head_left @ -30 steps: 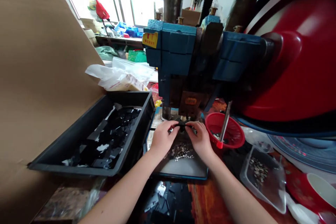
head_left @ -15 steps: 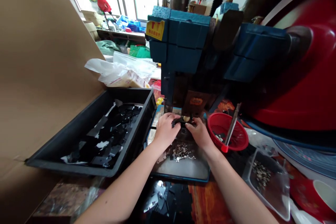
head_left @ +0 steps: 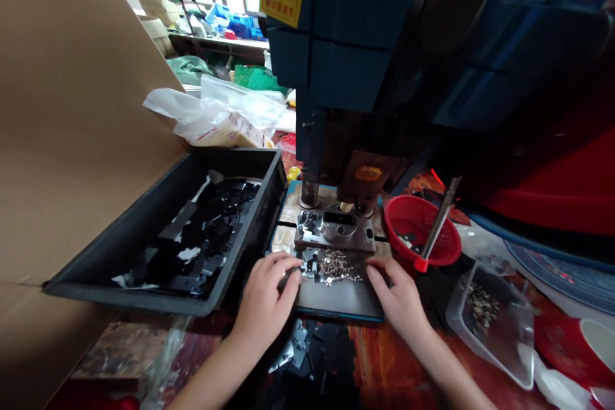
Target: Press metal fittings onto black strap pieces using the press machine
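Note:
My left hand [head_left: 266, 288] is at the left edge of the press base, its thumb and fingers closed round a small black piece [head_left: 289, 277] that is mostly hidden. At the base's right edge is my right hand [head_left: 398, 295], its thumb and forefinger apart and nothing seen in them. Between the hands, small shiny metal fasteners [head_left: 336, 266] lie in a pile on the metal base plate [head_left: 336, 301]. Behind them sits a steel die block [head_left: 336, 230] with a dark slot, under the head of the blue press [head_left: 346, 45].
On the left a black tray [head_left: 211, 307] holds flat black pieces, beside a cardboard sheet [head_left: 72, 109]. At right stand a red basket [head_left: 435, 256] with a metal rod across it and a clear bin [head_left: 509, 346] of small metal parts. More dark pieces [head_left: 298, 346] lie in front.
Both hands have drawn back from the die towards me and moved apart. The black piece they held at the die is gone from there, baring the block. The view has moved closer to the press.

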Demonstrator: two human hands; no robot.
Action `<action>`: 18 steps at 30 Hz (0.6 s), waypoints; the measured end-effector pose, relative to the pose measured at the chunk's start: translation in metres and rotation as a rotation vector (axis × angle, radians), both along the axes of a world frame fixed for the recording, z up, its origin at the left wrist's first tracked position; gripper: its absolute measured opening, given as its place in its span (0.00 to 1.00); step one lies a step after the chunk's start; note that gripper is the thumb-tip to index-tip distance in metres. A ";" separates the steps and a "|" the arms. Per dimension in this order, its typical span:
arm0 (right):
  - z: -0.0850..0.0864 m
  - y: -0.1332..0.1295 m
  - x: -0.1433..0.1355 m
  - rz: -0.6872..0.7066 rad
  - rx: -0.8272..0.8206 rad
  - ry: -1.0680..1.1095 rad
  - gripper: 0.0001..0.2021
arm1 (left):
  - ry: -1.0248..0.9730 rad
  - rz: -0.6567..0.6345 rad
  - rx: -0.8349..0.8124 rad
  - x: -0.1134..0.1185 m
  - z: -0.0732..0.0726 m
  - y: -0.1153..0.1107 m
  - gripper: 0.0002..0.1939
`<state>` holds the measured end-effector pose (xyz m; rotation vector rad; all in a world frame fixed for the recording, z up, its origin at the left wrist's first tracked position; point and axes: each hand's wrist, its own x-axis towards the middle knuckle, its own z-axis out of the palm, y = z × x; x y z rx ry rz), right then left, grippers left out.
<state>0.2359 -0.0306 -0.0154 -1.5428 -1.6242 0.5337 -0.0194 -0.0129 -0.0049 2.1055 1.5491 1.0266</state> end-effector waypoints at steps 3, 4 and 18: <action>-0.010 -0.018 -0.001 0.037 0.032 -0.101 0.09 | 0.130 -0.028 0.030 0.001 -0.006 -0.008 0.09; -0.012 -0.021 -0.002 0.046 0.044 -0.127 0.09 | 0.167 -0.058 0.042 0.003 -0.006 -0.008 0.09; -0.016 -0.028 -0.014 0.116 0.149 -0.272 0.08 | 0.425 -0.193 0.141 -0.009 -0.023 -0.025 0.25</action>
